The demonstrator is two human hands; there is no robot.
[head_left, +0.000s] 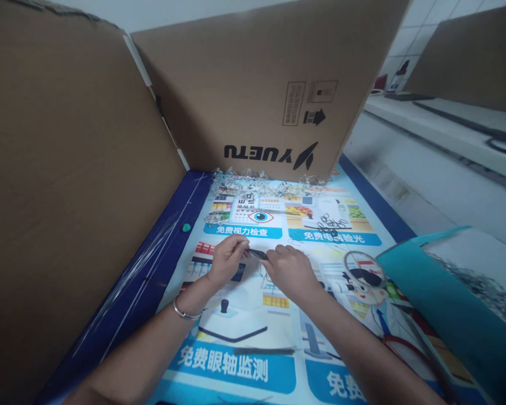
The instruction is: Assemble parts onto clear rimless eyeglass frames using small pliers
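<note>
My right hand [293, 273] is closed around a dark, tapered pair of pliers [258, 254], its nose pointing left. The handles are hidden inside my fist. My left hand [228, 260] pinches at the pliers' tip, thumb and fingers pressed together. Whatever sits between those fingers is too small to make out. Both hands are just above the printed sheet [244, 309], close together. Beyond my right hand lies a small heap of dark wire loops [333, 224].
Clear glassy pieces [253, 183] lie along the foot of the cardboard panel [253, 84]. Thin wire strands [139, 264] lie at the left edge near a green blob [186, 228]. On the right stands a teal box [438, 298] with a tangled wire pile [480, 287].
</note>
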